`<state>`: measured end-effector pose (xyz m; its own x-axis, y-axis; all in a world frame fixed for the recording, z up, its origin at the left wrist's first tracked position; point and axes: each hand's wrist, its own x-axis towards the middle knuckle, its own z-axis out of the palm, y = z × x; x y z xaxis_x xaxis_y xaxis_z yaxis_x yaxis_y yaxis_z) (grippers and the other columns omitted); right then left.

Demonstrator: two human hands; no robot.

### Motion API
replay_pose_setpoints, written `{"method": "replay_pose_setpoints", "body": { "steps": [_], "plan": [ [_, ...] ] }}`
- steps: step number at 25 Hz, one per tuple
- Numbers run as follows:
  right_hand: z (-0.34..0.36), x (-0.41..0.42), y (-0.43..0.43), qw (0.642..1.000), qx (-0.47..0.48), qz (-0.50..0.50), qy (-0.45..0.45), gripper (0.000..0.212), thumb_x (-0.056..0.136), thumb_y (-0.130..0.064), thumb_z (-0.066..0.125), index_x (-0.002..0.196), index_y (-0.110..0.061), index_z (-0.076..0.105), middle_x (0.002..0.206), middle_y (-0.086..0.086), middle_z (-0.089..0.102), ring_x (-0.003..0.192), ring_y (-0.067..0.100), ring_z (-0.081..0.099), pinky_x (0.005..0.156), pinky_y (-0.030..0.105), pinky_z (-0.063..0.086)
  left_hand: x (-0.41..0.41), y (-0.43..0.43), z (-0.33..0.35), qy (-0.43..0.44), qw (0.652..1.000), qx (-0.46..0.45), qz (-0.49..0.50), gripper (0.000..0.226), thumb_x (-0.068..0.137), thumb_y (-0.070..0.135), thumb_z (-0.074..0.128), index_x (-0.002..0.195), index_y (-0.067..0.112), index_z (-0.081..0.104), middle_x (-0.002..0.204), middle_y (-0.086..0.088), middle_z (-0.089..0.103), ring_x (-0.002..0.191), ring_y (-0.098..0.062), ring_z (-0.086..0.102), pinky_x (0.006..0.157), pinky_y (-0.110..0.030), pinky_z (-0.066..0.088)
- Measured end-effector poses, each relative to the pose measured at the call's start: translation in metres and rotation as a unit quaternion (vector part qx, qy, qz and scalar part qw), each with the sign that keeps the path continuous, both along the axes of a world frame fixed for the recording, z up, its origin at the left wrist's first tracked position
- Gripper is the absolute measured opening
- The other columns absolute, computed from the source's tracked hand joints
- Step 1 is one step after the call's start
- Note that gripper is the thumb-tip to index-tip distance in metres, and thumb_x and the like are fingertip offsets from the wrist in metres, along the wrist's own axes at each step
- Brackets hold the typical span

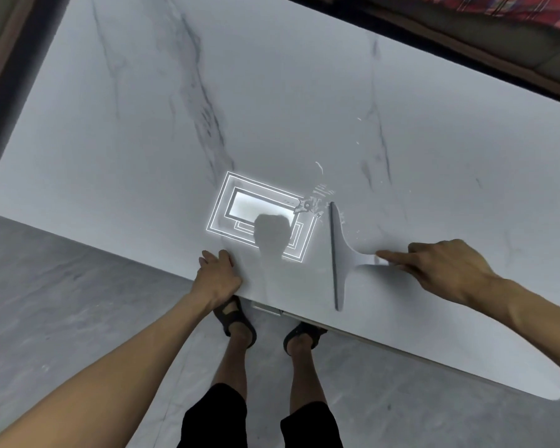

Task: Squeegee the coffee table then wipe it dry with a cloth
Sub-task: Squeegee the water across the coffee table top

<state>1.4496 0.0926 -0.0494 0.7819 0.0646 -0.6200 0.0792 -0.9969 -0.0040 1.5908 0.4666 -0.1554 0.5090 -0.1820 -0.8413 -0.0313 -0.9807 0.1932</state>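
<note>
The white marble coffee table (272,92) fills most of the head view. A pale grey squeegee (341,253) lies with its blade on the tabletop near the front edge, blade running front to back. My right hand (443,270) grips its handle from the right, index finger stretched along it. Water streaks and droplets (314,202) glisten just beyond the blade's far end. My left hand (219,273) rests flat on the table's near edge, holding nothing. No cloth is in view.
A bright ceiling-light reflection (262,218) shines on the tabletop left of the squeegee. My feet in dark sandals (236,318) stand on the grey floor under the table's front edge. A sofa with red patterned fabric (498,8) lies beyond the far edge.
</note>
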Motion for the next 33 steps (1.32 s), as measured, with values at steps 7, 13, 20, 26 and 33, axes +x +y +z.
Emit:
{"method": "replay_pose_setpoints", "body": {
  "steps": [7, 13, 20, 26, 33],
  "plan": [
    [-0.024, 0.021, 0.079, 0.981, 0.109, 0.157, 0.033, 0.049, 0.101, -0.03, 0.038, 0.144, -0.053, 0.03, 0.09, -0.001, 0.056, 0.074, 0.03, 0.061, 0.055, 0.032, 0.028, -0.003, -0.006, -0.005, -0.027, 0.999, 0.018, 0.003, 0.034, 0.081, 0.008, 0.045, 0.114, 0.003, 0.039, 0.141, -0.035, 0.027, 0.127, -0.049, 0.034, 0.102, -0.052, 0.04],
    [-0.031, 0.01, 0.036, 0.986, 0.095, 0.131, 0.022, 0.045, 0.103, -0.034, 0.033, 0.143, -0.054, 0.029, 0.093, -0.002, 0.058, 0.08, 0.027, 0.062, 0.058, 0.032, 0.031, -0.009, -0.012, -0.007, -0.04, 0.998, 0.038, -0.007, 0.035, 0.08, 0.009, 0.048, 0.113, 0.002, 0.04, 0.141, -0.037, 0.024, 0.128, -0.05, 0.034, 0.104, -0.053, 0.04],
    [-0.003, -0.011, -0.039, 1.0, 0.026, 0.006, 0.007, 0.04, 0.102, -0.048, 0.024, 0.14, -0.06, 0.028, 0.094, -0.011, 0.06, 0.082, 0.02, 0.064, 0.058, 0.029, 0.034, -0.009, -0.039, 0.013, -0.049, 0.998, -0.014, 0.026, 0.024, 0.082, 0.009, 0.05, 0.104, 0.008, 0.043, 0.107, -0.013, 0.048, 0.089, -0.031, 0.053, 0.071, -0.036, 0.044],
    [0.028, 0.035, -0.055, 0.959, 0.119, -0.253, -0.04, 0.041, 0.1, -0.056, 0.022, 0.138, -0.053, 0.036, 0.106, -0.015, 0.066, 0.102, 0.024, 0.062, 0.076, 0.035, 0.046, 0.018, -0.08, 0.041, -0.122, 0.985, -0.091, 0.078, 0.007, 0.084, 0.01, 0.051, 0.091, 0.011, 0.048, 0.097, -0.007, 0.056, 0.078, -0.023, 0.054, 0.064, -0.033, 0.041],
    [-0.008, 0.192, -0.09, 0.891, 0.156, -0.399, -0.151, 0.038, 0.103, -0.029, 0.034, 0.14, -0.022, 0.039, 0.123, 0.017, 0.062, 0.106, 0.043, 0.057, 0.089, 0.04, 0.044, 0.085, -0.138, 0.026, -0.19, 0.972, -0.128, 0.059, 0.024, 0.082, 0.012, 0.051, 0.063, -0.002, 0.049, 0.078, -0.018, 0.051, 0.076, -0.033, 0.053, 0.066, -0.038, 0.046]
  ]
}}
